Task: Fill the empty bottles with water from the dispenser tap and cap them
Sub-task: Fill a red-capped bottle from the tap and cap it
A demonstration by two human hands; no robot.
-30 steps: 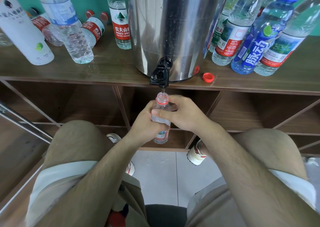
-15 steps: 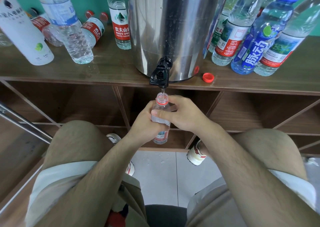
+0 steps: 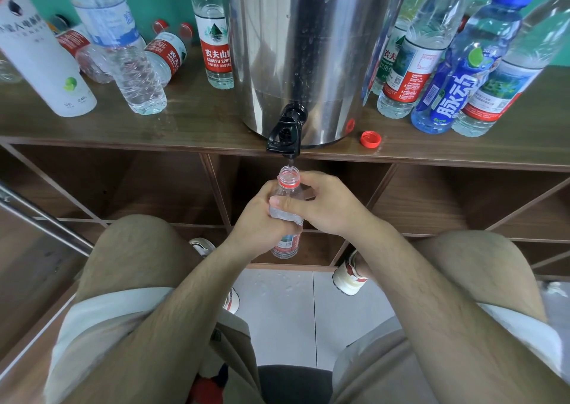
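Note:
A small clear bottle point(image 3: 288, 184) with a red neck ring and a red label stands upright, uncapped, right under the black tap point(image 3: 284, 133) of the steel dispenser point(image 3: 303, 49). A thin stream of water runs from the tap into its mouth. My left hand point(image 3: 257, 218) grips the bottle's body from the left. My right hand point(image 3: 327, 203) grips it from the right, thumb across the front. A loose red cap point(image 3: 370, 139) lies on the wooden shelf point(image 3: 185, 126), right of the dispenser.
Several bottles stand or lie on the shelf left of the dispenser, among them a white one point(image 3: 40, 55). Several more stand at the right, one blue-capped point(image 3: 468, 64). Open cubbies lie below the shelf. My knees and shoes flank the wet tiled floor point(image 3: 283, 311).
Both hands and the bottle have stayed in place under the tap. Water keeps running into the bottle.

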